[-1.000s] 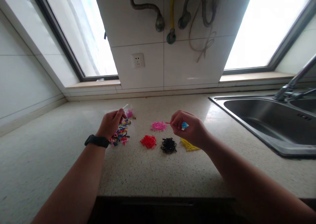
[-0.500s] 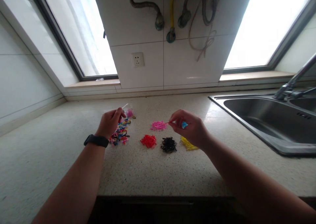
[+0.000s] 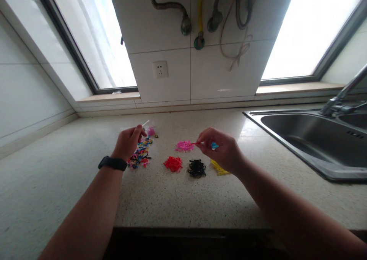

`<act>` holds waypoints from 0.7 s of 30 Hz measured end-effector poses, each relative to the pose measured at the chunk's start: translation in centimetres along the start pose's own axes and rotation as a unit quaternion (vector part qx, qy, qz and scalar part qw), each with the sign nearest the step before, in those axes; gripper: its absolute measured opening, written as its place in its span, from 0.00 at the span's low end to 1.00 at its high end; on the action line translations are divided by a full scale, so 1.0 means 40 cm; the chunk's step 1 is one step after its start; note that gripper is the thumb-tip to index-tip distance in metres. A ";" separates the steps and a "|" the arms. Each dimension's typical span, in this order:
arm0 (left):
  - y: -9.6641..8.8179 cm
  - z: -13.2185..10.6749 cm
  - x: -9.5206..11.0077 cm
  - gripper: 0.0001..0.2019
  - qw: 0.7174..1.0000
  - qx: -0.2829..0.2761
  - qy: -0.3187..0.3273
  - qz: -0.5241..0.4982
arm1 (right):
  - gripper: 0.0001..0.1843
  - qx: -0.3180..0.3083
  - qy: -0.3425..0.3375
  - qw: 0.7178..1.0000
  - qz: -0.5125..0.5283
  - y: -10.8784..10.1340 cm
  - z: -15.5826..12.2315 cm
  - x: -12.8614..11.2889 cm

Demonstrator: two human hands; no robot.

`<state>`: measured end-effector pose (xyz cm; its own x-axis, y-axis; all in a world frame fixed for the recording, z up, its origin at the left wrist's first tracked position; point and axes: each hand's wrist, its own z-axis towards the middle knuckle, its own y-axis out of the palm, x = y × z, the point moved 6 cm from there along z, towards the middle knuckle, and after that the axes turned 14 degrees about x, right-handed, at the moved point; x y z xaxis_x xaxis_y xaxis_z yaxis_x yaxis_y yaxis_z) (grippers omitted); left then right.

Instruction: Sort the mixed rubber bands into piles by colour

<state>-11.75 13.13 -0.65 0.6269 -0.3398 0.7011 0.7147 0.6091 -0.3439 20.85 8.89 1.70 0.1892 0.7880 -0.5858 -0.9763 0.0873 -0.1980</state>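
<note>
My left hand (image 3: 129,140) is closed on the edge of a clear plastic bag (image 3: 146,123) with something pink in it. Beneath and beside that hand lies a mixed pile of small coloured rubber bands (image 3: 141,155). My right hand (image 3: 219,147) pinches a thin red rubber band (image 3: 194,143), held just at the right side of the pink pile (image 3: 183,146). Nearer to me are a red pile (image 3: 173,164), a black pile (image 3: 196,168) and a yellow pile (image 3: 219,168), the last partly under my right hand. A blue pile (image 3: 214,145) shows only partly behind the fingers.
The speckled countertop (image 3: 183,202) ends at a front edge close to me. A steel sink (image 3: 292,137) with a tap (image 3: 335,101) is set in on the right. Behind stands a tiled wall with a socket (image 3: 160,69) and hoses, between two windows.
Both hands keep almost the same place and the same grip. The whole view has shifted very slightly.
</note>
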 end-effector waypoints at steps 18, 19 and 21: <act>0.014 -0.004 0.009 0.23 0.999 -0.022 0.018 0.018 | 0.05 -0.260 -0.147 0.934 -0.197 0.190 -0.065 -0.001; 0.015 -0.005 0.009 0.24 0.999 -0.024 0.017 0.018 | 0.06 -0.269 -0.156 0.929 -0.203 0.193 -0.068 -0.006; 0.017 -0.005 0.010 0.24 0.999 -0.026 0.018 0.018 | 0.06 -0.281 -0.172 0.920 -0.212 0.197 -0.072 -0.018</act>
<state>-10.96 13.26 -0.75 0.6632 -0.3445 0.6644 0.7056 0.5838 -0.4016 13.31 7.26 -1.70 0.4012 0.9107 -0.0980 -0.5955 0.1781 -0.7834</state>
